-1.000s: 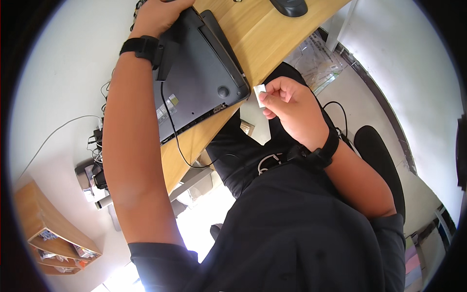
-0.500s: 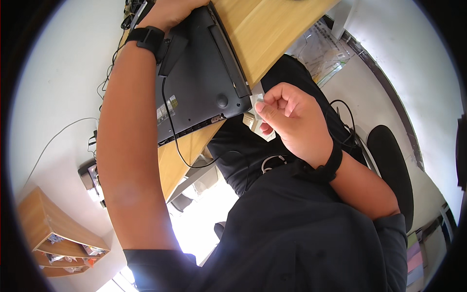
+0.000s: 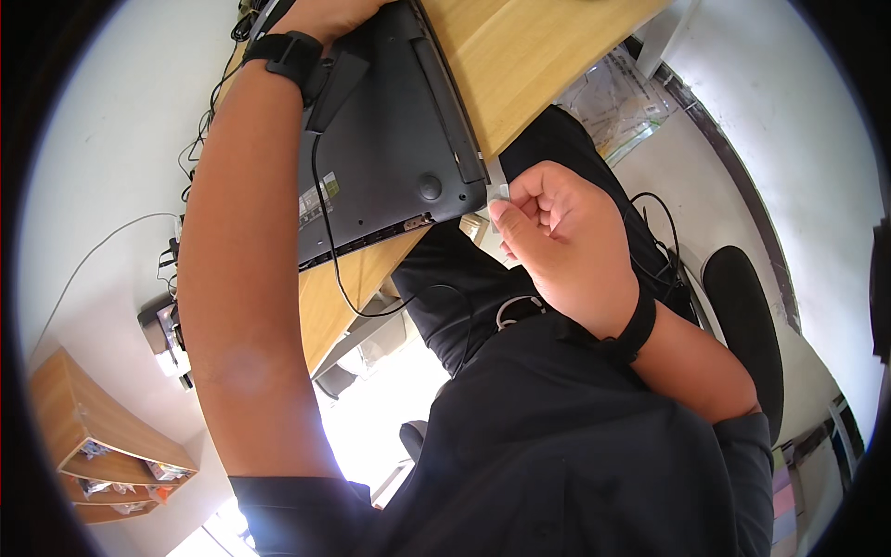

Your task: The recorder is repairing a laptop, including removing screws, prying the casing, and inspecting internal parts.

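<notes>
Laptop [image 3: 390,139] is lying belly-up on the wooden worktop [image 3: 520,56], with the left hand [image 3: 327,15] up at its far part, fingers cut off by the frame so I can't tell that grip. Right hand [image 3: 566,243] is way closer to the near right corner, thumb and forefinger pinching a small pale piece [image 3: 499,193] just beside it, too covered to read its long axis.

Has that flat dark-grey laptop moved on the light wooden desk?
Yes. Against the light wooden desk, the flat dark-grey laptop has shifted outward: its corner nearest the right hand now overhangs the edge more.
</notes>
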### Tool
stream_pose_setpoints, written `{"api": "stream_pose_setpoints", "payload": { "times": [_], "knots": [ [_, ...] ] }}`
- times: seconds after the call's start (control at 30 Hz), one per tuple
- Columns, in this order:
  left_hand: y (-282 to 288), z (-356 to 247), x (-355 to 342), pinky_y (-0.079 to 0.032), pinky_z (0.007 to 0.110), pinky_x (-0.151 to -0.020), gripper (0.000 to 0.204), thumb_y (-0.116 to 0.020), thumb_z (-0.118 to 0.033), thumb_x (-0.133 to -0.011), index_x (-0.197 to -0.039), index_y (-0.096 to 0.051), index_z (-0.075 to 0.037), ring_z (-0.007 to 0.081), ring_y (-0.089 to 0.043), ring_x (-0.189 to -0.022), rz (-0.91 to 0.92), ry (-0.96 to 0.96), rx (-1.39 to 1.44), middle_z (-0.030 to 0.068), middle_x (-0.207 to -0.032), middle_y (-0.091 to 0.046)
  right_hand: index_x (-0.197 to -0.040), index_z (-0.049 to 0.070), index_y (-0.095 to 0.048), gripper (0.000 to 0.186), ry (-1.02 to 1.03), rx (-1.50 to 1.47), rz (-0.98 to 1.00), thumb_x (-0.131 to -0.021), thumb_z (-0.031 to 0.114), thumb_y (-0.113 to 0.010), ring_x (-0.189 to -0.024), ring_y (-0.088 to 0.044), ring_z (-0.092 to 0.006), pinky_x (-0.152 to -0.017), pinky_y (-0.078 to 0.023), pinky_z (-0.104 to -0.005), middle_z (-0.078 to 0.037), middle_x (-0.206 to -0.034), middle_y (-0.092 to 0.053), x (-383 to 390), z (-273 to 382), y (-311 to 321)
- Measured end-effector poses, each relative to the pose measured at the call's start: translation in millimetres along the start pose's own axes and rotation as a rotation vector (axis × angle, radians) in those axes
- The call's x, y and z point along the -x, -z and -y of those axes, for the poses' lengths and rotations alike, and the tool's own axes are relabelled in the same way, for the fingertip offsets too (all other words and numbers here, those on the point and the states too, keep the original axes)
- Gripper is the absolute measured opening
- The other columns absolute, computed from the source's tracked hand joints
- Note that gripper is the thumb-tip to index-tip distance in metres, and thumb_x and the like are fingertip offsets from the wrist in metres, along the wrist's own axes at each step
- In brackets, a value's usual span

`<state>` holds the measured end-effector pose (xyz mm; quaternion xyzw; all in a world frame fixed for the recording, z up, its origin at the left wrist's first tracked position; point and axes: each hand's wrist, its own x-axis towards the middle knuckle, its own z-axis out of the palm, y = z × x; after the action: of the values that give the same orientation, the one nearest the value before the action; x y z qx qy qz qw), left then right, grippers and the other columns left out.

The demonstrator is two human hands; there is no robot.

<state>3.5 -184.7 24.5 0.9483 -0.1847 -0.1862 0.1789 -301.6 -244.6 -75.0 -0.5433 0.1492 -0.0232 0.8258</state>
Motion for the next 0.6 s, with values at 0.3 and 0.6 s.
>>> {"api": "stream_pose_setpoints", "payload": {
  "times": [0.3, 0.6],
  "knots": [
    [-1, 2, -1, -0.056, 0.034, -0.079, 0.066, -0.079, -0.042, -0.083, -0.116, -0.071, 0.015, 0.0238, -0.072, -0.092, -0.016, -0.014, 0.012, 0.0180, -0.105, -0.076, -0.096, -0.001, -0.063, 0.016, -0.143, -0.154, 0.092, -0.102, 0.010, -0.072, -0.070, -0.065, -0.0070, -0.065, -0.056, -0.0233, -0.004, -0.080, -0.068, -11, -4, 11],
    [1, 3, 1, -0.055, 0.033, -0.072, 0.054, -0.081, -0.039, -0.081, -0.101, -0.077, 0.011, 0.0213, -0.070, -0.080, -0.010, -0.031, 0.085, 0.0131, -0.091, -0.076, -0.096, -0.001, -0.064, 0.019, -0.140, -0.252, 0.198, -0.101, 0.014, -0.075, -0.074, -0.069, -0.0122, -0.069, -0.059, -0.0273, -0.006, -0.085, -0.070, -23, -23, 21]
  ]
}}
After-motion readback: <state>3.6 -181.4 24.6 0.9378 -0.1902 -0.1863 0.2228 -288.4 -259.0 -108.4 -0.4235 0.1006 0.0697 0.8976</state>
